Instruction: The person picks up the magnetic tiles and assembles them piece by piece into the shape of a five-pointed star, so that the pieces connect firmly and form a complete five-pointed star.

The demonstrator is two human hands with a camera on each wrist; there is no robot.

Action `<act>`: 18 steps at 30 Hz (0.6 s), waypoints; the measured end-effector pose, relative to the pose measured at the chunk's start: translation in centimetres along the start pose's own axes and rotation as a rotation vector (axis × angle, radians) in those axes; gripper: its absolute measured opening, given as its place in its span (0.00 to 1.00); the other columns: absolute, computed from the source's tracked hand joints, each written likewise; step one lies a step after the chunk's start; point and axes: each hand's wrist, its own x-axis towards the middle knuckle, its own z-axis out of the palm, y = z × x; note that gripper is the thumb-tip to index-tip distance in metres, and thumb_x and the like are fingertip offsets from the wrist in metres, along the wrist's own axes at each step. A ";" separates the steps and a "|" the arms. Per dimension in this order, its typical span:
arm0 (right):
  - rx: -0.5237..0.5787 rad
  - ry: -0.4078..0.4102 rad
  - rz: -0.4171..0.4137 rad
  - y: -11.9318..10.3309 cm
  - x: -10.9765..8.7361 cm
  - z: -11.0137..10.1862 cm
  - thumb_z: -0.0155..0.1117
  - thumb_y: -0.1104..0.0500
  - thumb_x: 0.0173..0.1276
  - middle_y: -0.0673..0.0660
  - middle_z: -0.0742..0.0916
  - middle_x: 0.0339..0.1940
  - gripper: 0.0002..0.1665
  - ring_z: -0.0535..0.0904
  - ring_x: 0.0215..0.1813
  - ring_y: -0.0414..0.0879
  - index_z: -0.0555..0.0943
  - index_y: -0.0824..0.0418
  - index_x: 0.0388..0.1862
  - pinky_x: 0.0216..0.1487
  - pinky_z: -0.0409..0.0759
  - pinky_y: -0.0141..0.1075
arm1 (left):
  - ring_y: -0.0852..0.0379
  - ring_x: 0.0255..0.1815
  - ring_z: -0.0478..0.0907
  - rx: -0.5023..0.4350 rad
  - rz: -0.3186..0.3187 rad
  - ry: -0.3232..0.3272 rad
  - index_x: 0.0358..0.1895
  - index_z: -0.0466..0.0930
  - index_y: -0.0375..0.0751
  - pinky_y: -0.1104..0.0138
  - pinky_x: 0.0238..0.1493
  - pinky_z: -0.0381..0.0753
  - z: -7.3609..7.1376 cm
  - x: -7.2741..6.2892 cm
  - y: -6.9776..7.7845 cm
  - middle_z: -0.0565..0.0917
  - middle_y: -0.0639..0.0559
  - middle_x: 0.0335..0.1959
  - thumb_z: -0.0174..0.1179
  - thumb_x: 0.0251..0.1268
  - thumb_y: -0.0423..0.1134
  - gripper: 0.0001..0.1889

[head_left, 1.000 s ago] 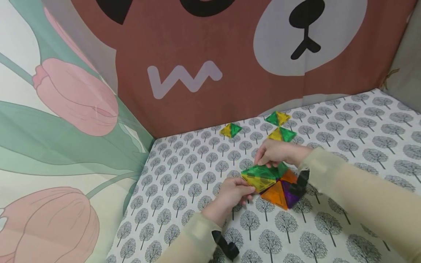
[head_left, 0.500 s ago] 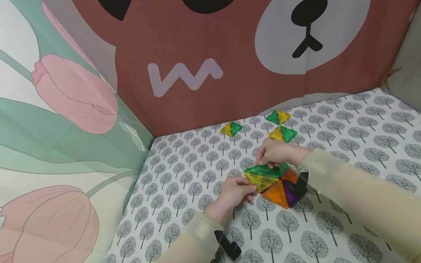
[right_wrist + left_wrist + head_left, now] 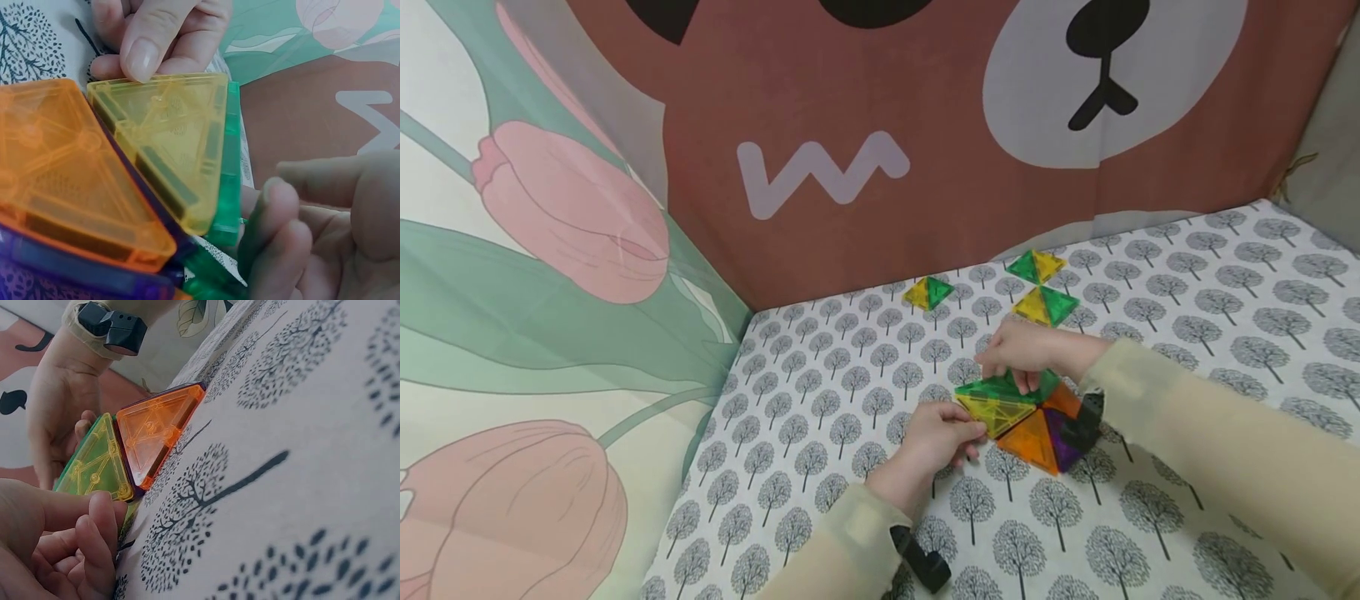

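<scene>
Translucent triangular magnetic tiles form a raised cluster on the tree-print cloth. My left hand (image 3: pixel 931 437) pinches the outer corner of a yellow triangular tile (image 3: pixel 996 412) between thumb and fingers. A green triangular tile (image 3: pixel 988 389) meets the yellow one along its far edge. Over it is my right hand (image 3: pixel 1018 344), its fingertips touching the green tiles and its thumb side held apart, as the right wrist view shows. An orange triangular tile (image 3: pixel 1032 446) and a purple one (image 3: pixel 1064 440) complete the near side. The right hand's wrist strap covers part of the cluster's right side.
Near the back wall lie a yellow-and-green tile pair (image 3: pixel 927 293) and two more such pairs (image 3: pixel 1045 306) touching at a corner. Tree-print cloth (image 3: pixel 820 517) covers the surface. A bear-print hanging (image 3: pixel 850 250) bounds the back, a tulip-print one (image 3: pixel 572 350) the left.
My right hand has loosened its pinch on the green tile's far edge; its fingers now reach down onto the green tiles. The left hand keeps its hold on the yellow tile.
</scene>
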 end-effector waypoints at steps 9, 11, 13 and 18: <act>0.018 -0.045 0.021 -0.4 -0.2 0.2 0.51 0.44 0.79 0.60 0.88 0.45 0.28 0.73 0.12 0.41 0.87 0.65 0.44 0.16 0.79 0.34 | 0.62 0.14 0.75 0.021 0.001 0.003 0.34 0.84 0.30 0.75 0.12 0.71 0.0 -0.1 0.1 0.86 0.48 0.24 0.67 0.60 0.28 0.03; 0.039 -0.046 0.024 -0.4 -0.3 0.2 0.50 0.44 0.79 0.61 0.88 0.45 0.28 0.74 0.12 0.41 0.87 0.67 0.46 0.17 0.79 0.35 | 0.62 0.14 0.75 0.020 -0.002 0.001 0.34 0.84 0.30 0.75 0.12 0.71 0.0 -0.1 0.1 0.86 0.48 0.24 0.67 0.60 0.27 0.03; 0.075 -0.031 0.022 -0.4 -0.4 0.0 0.50 0.45 0.79 0.62 0.87 0.46 0.29 0.75 0.13 0.42 0.85 0.69 0.49 0.18 0.80 0.36 | 0.62 0.14 0.75 0.019 -0.007 0.003 0.34 0.85 0.31 0.75 0.12 0.71 0.0 -0.1 0.2 0.86 0.48 0.24 0.67 0.60 0.27 0.02; 0.200 0.071 0.007 -0.2 -1.1 -1.3 0.52 0.47 0.78 0.65 0.86 0.49 0.29 0.79 0.18 0.45 0.79 0.72 0.57 0.23 0.82 0.37 | 0.62 0.13 0.75 0.000 -0.034 0.013 0.33 0.84 0.32 0.74 0.11 0.71 0.1 0.0 0.1 0.86 0.48 0.24 0.67 0.60 0.28 0.02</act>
